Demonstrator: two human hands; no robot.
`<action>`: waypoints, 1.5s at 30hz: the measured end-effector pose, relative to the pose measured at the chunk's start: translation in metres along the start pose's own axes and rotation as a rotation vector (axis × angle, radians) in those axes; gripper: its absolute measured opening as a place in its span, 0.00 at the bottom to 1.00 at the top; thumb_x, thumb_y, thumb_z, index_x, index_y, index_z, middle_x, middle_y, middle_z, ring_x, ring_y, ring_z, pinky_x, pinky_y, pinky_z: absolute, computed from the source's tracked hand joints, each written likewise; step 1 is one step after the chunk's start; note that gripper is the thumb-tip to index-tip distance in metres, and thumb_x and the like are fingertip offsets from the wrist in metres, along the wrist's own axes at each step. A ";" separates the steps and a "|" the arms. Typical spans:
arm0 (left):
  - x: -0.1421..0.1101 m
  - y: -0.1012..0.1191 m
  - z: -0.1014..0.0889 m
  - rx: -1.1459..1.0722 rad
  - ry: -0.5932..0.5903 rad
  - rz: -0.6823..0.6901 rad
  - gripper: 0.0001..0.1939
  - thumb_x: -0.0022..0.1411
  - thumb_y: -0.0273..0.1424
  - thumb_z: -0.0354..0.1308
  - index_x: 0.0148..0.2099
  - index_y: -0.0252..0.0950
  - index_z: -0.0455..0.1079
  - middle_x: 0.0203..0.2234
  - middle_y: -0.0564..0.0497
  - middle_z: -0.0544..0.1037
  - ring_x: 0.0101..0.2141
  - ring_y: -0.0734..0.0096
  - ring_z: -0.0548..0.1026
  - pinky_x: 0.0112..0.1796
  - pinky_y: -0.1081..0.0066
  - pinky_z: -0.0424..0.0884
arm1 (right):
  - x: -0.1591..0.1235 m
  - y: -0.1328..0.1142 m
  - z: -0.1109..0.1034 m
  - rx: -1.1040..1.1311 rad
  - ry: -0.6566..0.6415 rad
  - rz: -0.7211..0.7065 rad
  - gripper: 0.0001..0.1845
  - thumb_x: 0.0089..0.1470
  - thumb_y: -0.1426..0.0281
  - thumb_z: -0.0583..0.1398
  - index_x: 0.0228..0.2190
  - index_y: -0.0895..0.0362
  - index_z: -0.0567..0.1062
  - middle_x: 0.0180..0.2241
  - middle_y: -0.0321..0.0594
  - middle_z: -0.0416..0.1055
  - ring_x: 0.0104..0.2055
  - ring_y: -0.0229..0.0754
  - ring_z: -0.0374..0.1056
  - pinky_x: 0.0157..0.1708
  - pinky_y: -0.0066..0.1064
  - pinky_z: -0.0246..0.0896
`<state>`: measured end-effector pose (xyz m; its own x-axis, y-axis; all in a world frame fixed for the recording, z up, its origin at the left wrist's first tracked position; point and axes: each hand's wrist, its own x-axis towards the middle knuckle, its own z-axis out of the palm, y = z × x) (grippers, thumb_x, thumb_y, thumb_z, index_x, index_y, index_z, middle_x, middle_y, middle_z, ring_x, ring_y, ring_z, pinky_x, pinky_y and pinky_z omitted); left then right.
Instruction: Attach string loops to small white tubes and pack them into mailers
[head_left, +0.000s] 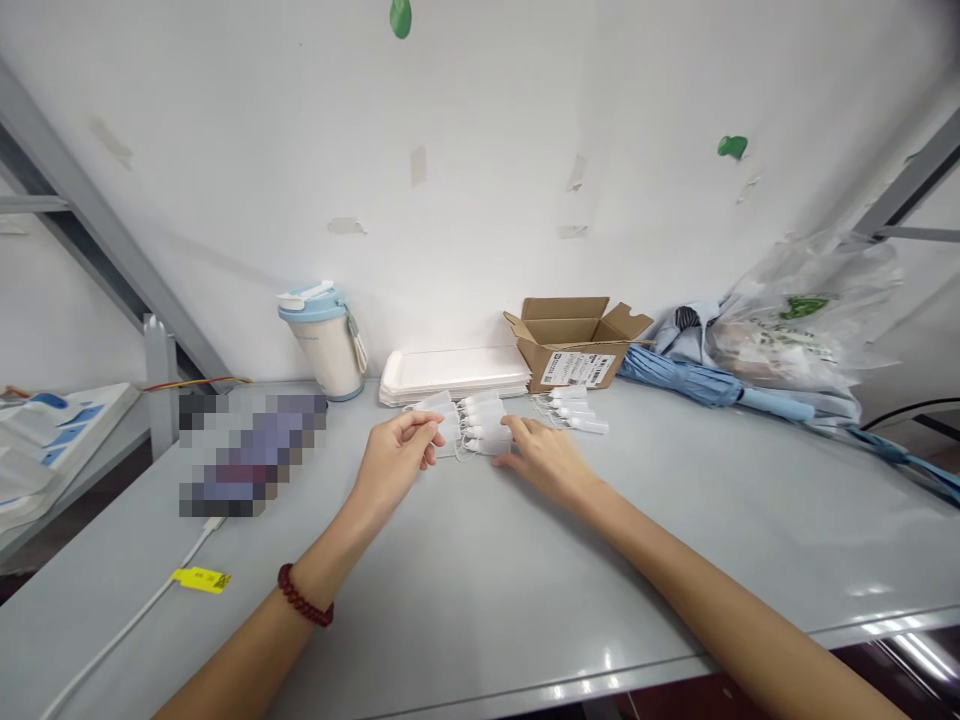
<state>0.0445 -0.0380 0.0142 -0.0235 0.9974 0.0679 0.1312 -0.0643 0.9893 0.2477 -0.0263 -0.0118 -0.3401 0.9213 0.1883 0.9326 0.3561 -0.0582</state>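
Small translucent white pieces [484, 420] with thin white strings lie in rows near the middle of the table; they look like little tubes or tags. My left hand [401, 447] is at their left side, thumb and fingers closed together. Whatever is in those fingers is too small or hidden to name. On the right side of the rows, my right hand [549, 455] has its thumb and index finger apart, with the fingertips at the ends of the pieces. A separate group of the same pieces [577, 410] lies beyond my right hand, in front of the cardboard box [574, 345].
A stack of flat white trays or boxes [457, 372] stands against the wall. Left of it are a cream tumbler with a blue lid [326, 345], a blurred-out object [259, 455] and a white cable [127, 640]. A folded blue umbrella [690, 378] and plastic bag [802, 330] lie right.
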 end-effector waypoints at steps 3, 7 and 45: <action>0.000 -0.002 0.000 0.009 -0.007 0.000 0.13 0.51 0.35 0.56 0.36 0.32 0.71 0.23 0.52 0.72 0.20 0.76 0.66 0.22 0.74 0.62 | 0.002 0.000 0.003 -0.011 -0.002 -0.012 0.17 0.54 0.63 0.57 0.45 0.57 0.66 0.41 0.48 0.72 0.40 0.49 0.69 0.31 0.32 0.57; 0.001 -0.004 0.000 0.026 -0.012 0.010 0.14 0.51 0.35 0.55 0.37 0.32 0.71 0.23 0.51 0.72 0.20 0.76 0.67 0.22 0.74 0.63 | 0.002 0.000 0.006 -0.013 0.013 -0.035 0.17 0.56 0.64 0.56 0.46 0.57 0.65 0.41 0.47 0.71 0.41 0.48 0.69 0.31 0.32 0.57; -0.002 0.000 0.003 0.035 -0.086 -0.031 0.16 0.54 0.37 0.54 0.42 0.31 0.69 0.26 0.51 0.72 0.22 0.76 0.67 0.24 0.74 0.63 | 0.006 0.034 -0.028 0.879 0.337 0.098 0.16 0.57 0.62 0.49 0.38 0.59 0.71 0.27 0.39 0.69 0.30 0.39 0.65 0.32 0.30 0.61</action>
<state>0.0478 -0.0397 0.0136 0.0569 0.9981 0.0242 0.1659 -0.0334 0.9856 0.2812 -0.0131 0.0147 -0.0836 0.9089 0.4086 0.4830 0.3957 -0.7811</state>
